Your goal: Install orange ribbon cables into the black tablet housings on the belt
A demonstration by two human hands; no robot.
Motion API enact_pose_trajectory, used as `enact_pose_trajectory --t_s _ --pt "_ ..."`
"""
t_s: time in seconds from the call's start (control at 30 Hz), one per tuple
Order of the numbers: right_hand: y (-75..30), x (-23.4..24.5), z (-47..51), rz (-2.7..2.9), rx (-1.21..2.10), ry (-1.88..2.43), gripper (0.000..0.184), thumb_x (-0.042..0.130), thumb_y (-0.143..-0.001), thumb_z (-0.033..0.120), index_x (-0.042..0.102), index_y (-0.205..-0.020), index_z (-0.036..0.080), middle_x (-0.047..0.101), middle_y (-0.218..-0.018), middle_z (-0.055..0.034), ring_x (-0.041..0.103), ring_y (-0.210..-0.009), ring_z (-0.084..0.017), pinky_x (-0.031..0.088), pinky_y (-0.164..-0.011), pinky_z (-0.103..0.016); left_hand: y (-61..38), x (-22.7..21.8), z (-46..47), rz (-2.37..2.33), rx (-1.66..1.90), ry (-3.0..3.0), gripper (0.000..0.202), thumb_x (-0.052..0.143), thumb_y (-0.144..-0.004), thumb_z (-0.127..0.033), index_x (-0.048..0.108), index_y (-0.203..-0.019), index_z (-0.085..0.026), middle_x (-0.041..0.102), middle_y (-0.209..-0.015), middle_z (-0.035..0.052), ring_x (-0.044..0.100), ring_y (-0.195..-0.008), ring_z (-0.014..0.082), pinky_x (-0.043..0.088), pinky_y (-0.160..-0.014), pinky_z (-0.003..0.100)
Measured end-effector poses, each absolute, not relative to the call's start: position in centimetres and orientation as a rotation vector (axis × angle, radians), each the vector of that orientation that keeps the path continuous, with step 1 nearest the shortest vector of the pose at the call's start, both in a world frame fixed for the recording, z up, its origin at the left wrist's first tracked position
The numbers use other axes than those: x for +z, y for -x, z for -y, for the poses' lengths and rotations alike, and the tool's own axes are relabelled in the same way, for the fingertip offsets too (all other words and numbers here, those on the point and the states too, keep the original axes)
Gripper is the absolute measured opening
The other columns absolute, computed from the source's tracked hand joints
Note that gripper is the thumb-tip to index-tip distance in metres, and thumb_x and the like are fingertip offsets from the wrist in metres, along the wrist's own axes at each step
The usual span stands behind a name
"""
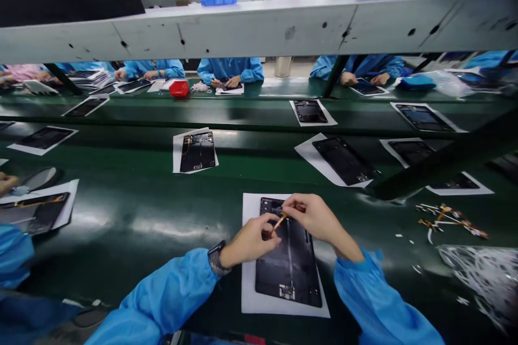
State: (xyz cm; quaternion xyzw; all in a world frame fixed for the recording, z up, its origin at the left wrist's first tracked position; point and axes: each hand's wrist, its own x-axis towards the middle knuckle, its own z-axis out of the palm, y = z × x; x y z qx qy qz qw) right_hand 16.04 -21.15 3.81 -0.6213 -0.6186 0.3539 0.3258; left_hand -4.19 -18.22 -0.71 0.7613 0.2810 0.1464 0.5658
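My left hand [251, 237], with a black smartwatch [216, 257] on its wrist, pinches a thin amber flex cable [279, 222] between thumb and fingers. My right hand [311, 218] closes over the far end of that cable, and its fingers partly hide it. Both hands are just above the upper part of a black tablet back housing [289, 264], which lies flat on a white paper sheet [251, 285]. I cannot see whether the cable is still attached to the housing.
The housing sits on a green conveyor belt [129, 242] with several other housings on paper sheets. Loose flex cables [451, 221] and a crumpled plastic film [481, 280] lie to my right. A co-worker's hand [6, 183] is at far left. A grey crossbar [182, 29] spans the view.
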Motion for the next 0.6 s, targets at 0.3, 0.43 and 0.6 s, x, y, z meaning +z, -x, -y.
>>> enact_pose_trajectory --t_s 0.3,0.43,0.6 --pt "-15.3 -2.1 14.4 1.736 1.095 1.714 0.008 0.062 -0.077 0.019 0.07 -0.076 0.016 0.067 -0.065 -0.0011 0.06 -0.062 -0.015 0.042 -0.059 -0.024 6.8 -3.2 17.4 -0.9 0.261 -2.86 0.022 0.047 -0.095 -0.012 0.059 -0.113 -0.012 0.066 -0.079 0.0054 0.064 -0.076 0.0223 0.05 -0.07 0.034" --pt "-14.6 -1.7 13.4 1.816 1.03 1.803 0.011 0.061 -0.075 0.013 0.07 -0.07 0.017 0.065 -0.064 -0.0004 0.058 -0.061 -0.014 0.039 -0.058 -0.023 6.4 -4.1 17.2 -0.789 0.284 -2.981 0.027 0.046 -0.095 -0.01 0.053 -0.121 -0.01 0.065 -0.08 0.0059 0.065 -0.076 0.0216 0.05 -0.068 0.034" --pt "-14.1 -1.6 12.9 1.903 0.91 1.943 0.012 0.063 -0.074 0.01 0.069 -0.069 0.02 0.062 -0.065 0.0013 0.054 -0.062 -0.013 0.033 -0.056 -0.023 5.9 -4.4 17.2 -0.727 0.306 -2.978 0.024 0.045 -0.097 -0.013 0.053 -0.119 -0.013 0.066 -0.082 0.0056 0.065 -0.077 0.0205 0.05 -0.067 0.033"
